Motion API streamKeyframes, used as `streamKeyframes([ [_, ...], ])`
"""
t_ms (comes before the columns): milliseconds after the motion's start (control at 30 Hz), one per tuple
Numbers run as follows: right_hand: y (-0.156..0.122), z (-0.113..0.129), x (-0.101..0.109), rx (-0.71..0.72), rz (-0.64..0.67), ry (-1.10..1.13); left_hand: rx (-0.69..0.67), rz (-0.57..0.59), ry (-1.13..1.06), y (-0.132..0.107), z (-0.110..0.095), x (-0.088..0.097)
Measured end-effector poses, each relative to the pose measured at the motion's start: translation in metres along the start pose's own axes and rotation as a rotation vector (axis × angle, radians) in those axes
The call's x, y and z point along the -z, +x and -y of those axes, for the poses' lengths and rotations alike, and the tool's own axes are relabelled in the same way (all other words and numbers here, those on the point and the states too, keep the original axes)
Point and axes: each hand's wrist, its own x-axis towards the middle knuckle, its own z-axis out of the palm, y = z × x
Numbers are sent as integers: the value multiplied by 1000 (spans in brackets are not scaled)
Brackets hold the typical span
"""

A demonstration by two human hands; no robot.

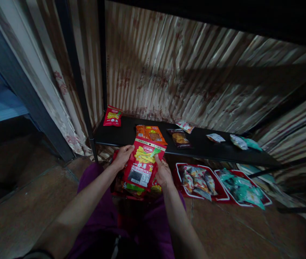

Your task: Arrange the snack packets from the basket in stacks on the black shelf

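Just below the fingers: purple trousers [99, 209], the knees to either side of a heap of red and yellow packets [156, 189]; what holds the heap is mostly hidden.
Left hand [123, 157]: pinched onto the upper left edge of the red snack packet [142, 162].
Right hand [163, 171]: gripping the packet's right edge, thumb on the front, the other fingers largely out of sight behind.
Red snack packet: between the two hands, above the heap, printed face toward the wearer; whether its lower edge touches the heap, I cannot tell.
Step in hand: apparently holding and steadying the packet, judging by the grip from both sides.
Next move: seems to call for both hands shifting together, with care at the top edge, where the shelf lies close.
Baskets: right of the right fingers, a red basket [221, 189] of silver and orange packets [200, 180], then a second basket [237, 173] of teal packets [246, 190].
Black shelf [198, 145]: beyond the fingers, with an orange packet [155, 133] just past them, a brown packet [180, 138] farther right, and a matching red packet [112, 116] beyond the left hand.
Striped curtain [169, 72]: farthest, behind the shelf.
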Motion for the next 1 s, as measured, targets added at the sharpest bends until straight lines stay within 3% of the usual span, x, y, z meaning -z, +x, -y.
streamKeyframes([
  [167, -4, 5, -2, -15, -84, 20, -31, -109, -51, -4, 6, -10],
  [333, -4, 8, 3, -54, -155, 36, 6, -38, -61, -16, 4, -9],
  [667, -3, 13, 0, -92, -95, -5, 17, 106, 53, -33, 1, 3],
  [1000, 2, 20, 5, -86, -19, -48, -124, 89, 316, -40, -1, 1],
])
